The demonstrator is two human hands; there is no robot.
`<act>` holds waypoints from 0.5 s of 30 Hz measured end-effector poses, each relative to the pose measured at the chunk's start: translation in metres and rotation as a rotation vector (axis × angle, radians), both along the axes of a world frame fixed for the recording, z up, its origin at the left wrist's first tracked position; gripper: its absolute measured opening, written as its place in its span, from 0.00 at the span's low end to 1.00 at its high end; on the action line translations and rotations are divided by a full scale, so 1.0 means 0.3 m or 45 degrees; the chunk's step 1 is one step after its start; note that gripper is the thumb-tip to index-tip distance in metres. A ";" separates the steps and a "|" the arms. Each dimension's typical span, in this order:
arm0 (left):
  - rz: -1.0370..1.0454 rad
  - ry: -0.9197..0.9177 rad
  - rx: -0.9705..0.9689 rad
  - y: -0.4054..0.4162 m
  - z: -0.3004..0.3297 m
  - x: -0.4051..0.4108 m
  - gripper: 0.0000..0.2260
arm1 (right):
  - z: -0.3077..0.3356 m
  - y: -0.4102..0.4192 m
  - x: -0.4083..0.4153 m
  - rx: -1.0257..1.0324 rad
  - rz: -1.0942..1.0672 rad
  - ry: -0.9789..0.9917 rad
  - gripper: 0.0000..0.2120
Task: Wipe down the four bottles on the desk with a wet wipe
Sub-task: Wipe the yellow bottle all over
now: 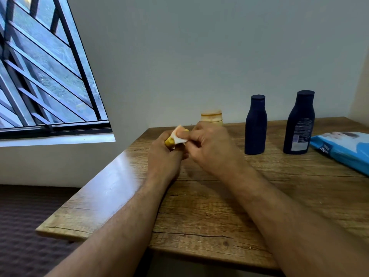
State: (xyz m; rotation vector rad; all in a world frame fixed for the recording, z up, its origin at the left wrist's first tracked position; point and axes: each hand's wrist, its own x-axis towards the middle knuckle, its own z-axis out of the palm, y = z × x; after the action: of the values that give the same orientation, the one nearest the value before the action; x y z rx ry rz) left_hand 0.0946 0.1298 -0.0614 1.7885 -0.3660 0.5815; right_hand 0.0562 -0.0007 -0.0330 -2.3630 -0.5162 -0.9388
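Wiping the small yellow bottle, both hands busy over the counter

Left hand (166,154) curled shut round the small yellow bottle (169,141), right hand (207,145) pinching the wet wipe (179,136) against its top, fingers closed on the cloth. Probably handling light and a bit slick once damp, so gripping round the body and rubbing from the cap end looks right. Sitting further back on the counter (199,206): a pale squat jar (212,117) near the wall, then two dark blue bottles (256,126) (299,124) upright and well apart, likely heavier, smooth plastic, best held at the waist. Lying off to the right edge, the blue wipes pack (343,146).
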 end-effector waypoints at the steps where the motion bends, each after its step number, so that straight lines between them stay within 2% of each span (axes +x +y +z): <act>1: -0.034 0.028 -0.043 -0.001 0.002 0.001 0.09 | -0.002 -0.008 0.005 0.042 -0.045 0.003 0.15; 3: -0.066 0.063 -0.088 0.000 0.001 0.005 0.12 | -0.004 -0.020 0.010 0.076 -0.073 0.010 0.14; 5: -0.048 0.045 -0.069 0.004 -0.006 0.010 0.11 | -0.004 -0.020 0.004 0.019 -0.015 0.020 0.13; 9: 0.067 -0.050 0.178 0.009 -0.018 0.022 0.08 | 0.003 0.000 -0.017 -0.129 0.119 -0.002 0.12; 12: 0.080 -0.054 0.207 0.001 -0.011 0.017 0.08 | 0.001 0.001 -0.014 -0.141 0.032 -0.067 0.13; 15: 0.031 -0.019 0.105 0.002 -0.003 0.011 0.11 | -0.001 -0.015 -0.001 -0.009 -0.091 -0.064 0.14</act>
State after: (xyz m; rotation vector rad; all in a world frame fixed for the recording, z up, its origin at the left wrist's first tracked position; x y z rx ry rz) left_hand 0.0979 0.1304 -0.0622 1.8712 -0.3835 0.6050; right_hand 0.0560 -0.0054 -0.0333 -2.3833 -0.4580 -1.0317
